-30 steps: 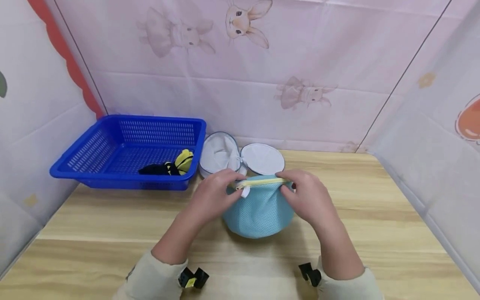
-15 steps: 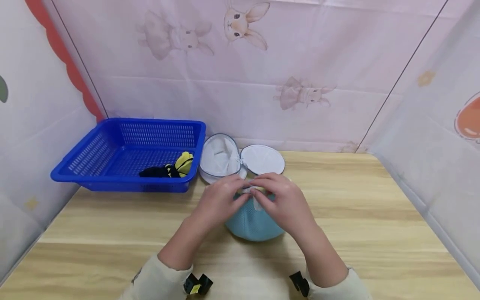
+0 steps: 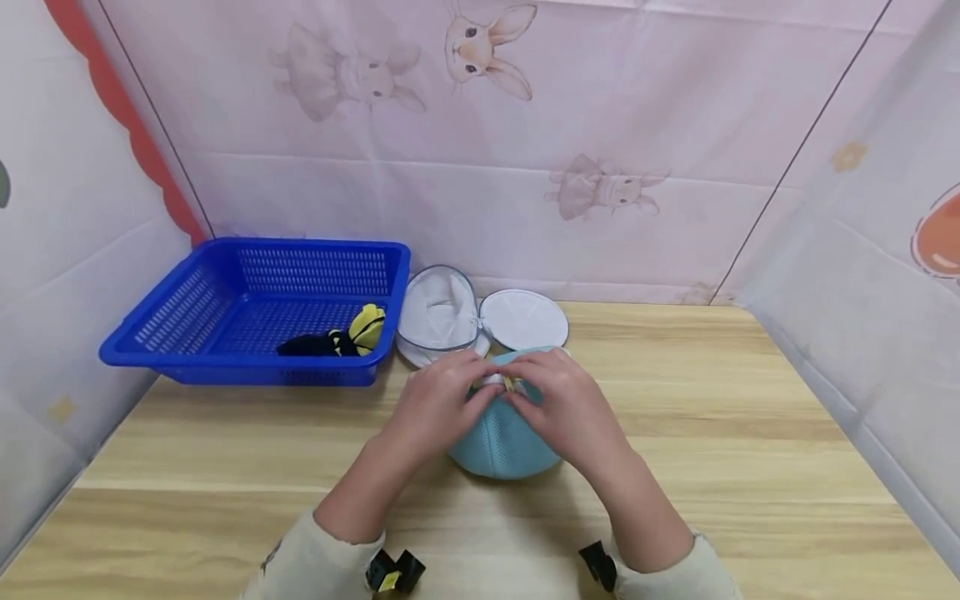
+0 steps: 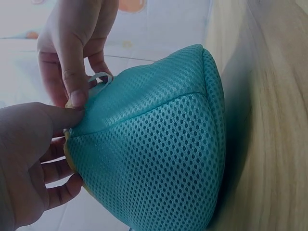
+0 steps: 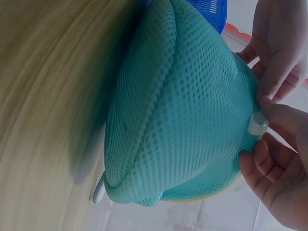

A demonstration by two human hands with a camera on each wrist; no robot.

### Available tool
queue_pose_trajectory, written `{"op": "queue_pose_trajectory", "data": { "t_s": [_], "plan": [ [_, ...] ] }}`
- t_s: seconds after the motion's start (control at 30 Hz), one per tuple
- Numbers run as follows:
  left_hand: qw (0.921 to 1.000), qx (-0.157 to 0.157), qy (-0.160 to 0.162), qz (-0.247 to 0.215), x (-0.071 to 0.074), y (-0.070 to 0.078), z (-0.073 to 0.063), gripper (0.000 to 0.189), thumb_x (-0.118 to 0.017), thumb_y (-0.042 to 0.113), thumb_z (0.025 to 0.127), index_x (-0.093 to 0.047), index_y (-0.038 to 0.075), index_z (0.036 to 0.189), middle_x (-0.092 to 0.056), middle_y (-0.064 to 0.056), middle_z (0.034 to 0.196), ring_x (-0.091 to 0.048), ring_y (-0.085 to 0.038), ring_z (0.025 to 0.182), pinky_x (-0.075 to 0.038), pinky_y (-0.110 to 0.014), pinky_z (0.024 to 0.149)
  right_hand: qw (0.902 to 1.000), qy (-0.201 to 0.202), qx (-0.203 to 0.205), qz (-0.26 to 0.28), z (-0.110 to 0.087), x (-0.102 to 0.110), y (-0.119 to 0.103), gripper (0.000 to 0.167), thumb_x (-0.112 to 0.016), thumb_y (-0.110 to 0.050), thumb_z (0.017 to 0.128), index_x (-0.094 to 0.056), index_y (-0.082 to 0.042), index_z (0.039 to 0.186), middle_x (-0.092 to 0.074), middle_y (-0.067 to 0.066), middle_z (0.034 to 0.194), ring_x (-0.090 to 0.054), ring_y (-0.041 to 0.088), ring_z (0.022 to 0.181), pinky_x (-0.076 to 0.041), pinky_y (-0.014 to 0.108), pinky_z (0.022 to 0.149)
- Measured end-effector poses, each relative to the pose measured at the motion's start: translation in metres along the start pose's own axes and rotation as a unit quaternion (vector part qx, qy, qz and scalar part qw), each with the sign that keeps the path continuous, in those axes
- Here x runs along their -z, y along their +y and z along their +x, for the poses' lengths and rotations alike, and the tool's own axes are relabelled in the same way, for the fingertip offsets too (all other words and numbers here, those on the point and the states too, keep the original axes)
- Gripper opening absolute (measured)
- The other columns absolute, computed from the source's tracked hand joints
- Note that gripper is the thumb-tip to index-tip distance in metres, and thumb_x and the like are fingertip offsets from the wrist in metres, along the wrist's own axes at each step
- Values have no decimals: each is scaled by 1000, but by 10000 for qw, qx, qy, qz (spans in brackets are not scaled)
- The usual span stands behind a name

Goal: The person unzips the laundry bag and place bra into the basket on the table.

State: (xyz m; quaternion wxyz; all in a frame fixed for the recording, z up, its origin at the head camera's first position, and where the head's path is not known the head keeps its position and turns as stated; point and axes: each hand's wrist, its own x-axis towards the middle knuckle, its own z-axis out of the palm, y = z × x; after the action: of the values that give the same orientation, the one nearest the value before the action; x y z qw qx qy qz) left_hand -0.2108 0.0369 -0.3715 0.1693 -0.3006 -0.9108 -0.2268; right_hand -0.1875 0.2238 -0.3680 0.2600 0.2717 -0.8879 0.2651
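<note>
A turquoise mesh laundry bag [image 3: 497, 454] with a yellow zipper [image 3: 510, 383] along its top stands on the table, its mesh bulging out below. My left hand [image 3: 437, 400] pinches the zipper edge from the left, thumb against the mesh. Close beside it, my right hand [image 3: 564, 398] pinches the same edge, and the two thumbs nearly meet in the left wrist view. A small white loop tag [image 5: 258, 123] sticks out by the right fingers in the right wrist view. The zipper's pull is hidden behind the fingers.
A blue plastic basket [image 3: 255, 374] at the left holds a black and yellow cloth bundle [image 3: 345, 337]. Behind the bag, a white mesh bag [image 3: 437, 308] lies open, its round lid [image 3: 525, 319] spread to the right. Printed curtains surround the wooden table [image 3: 720, 467].
My right hand has moved left along the zipper edge, from the bag's right end to beside my left hand. The top edge is now bunched between them; the left hand has barely moved.
</note>
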Motion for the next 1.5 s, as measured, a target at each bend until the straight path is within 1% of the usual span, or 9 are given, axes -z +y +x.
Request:
{"op": "queue_pose_trajectory", "data": {
  "t_s": [0.17,0.3,0.43,0.57,0.73,0.93,1.13,1.33,1.5],
  "plan": [
    [9998,-131,100,75,2,0,2,15,-73,25,90,-75,18,103,-67,7,90,-60,-9,79,-50,-25,63,9994,250,183,120,3,1,4,13,-81,-8,80,-77,-9,92,-75,0,90,-68,16,88,-56,30,79],
    [9994,-305,-16,154,1,2,1,15,-74,24,89,-76,17,102,-66,7,89,-60,-9,79,-51,-24,64,9993,284,13,239,1,1,3,10,-82,-7,78,-75,-10,84,-72,-1,82,-65,12,79,-55,28,72],
    [9989,-420,-44,189,0,4,0,16,-74,25,89,-76,17,103,-68,6,91,-60,-8,80,-52,-23,67,9984,465,-101,309,-1,-1,2,8,-82,-11,79,-75,-11,82,-71,-3,80,-62,11,78,-53,27,68],
    [9993,-354,-33,143,1,6,3,14,-74,28,89,-76,19,100,-69,7,92,-61,-7,80,-52,-24,67,9969,635,-194,413,0,-3,0,8,-81,-16,81,-77,-12,86,-73,-4,82,-60,11,85,-51,27,67],
    [9997,-83,-200,62,2,8,2,13,-74,27,89,-77,19,99,-68,9,91,-61,-7,82,-53,-24,66,9950,511,-580,638,-2,-6,-1,17,-82,-21,80,-79,-9,92,-76,0,88,-68,14,89,-57,29,74],
    [9999,-88,122,41,3,8,2,13,-72,27,90,-76,19,99,-70,8,91,-63,-8,81,-52,-25,65,9930,407,-1013,455,1,-8,4,20,-79,-28,83,-79,-10,92,-77,1,90,-72,16,85,-58,32,73],
    [9997,-91,64,200,1,7,-1,13,-75,28,88,-77,18,97,-65,8,83,-56,-6,71,-45,-21,58,9970,152,-665,372,0,-11,4,12,-74,-24,88,-80,-14,93,-77,-2,91,-72,12,85,-58,31,73],
    [9992,-213,217,244,3,6,1,11,-76,28,87,-76,18,92,-58,8,75,-49,-6,65,-40,-21,53,9978,494,-406,164,0,-9,1,8,-74,-16,88,-78,-9,88,-76,2,84,-70,13,75,-57,31,66],
    [9997,-157,48,201,5,4,0,14,-76,30,87,-77,19,96,-64,9,80,-53,-5,68,-43,-20,56,9970,587,-500,-36,-1,-9,4,12,-73,-16,89,-77,-6,86,-74,4,78,-66,13,66,-53,29,58]
  ]
}}
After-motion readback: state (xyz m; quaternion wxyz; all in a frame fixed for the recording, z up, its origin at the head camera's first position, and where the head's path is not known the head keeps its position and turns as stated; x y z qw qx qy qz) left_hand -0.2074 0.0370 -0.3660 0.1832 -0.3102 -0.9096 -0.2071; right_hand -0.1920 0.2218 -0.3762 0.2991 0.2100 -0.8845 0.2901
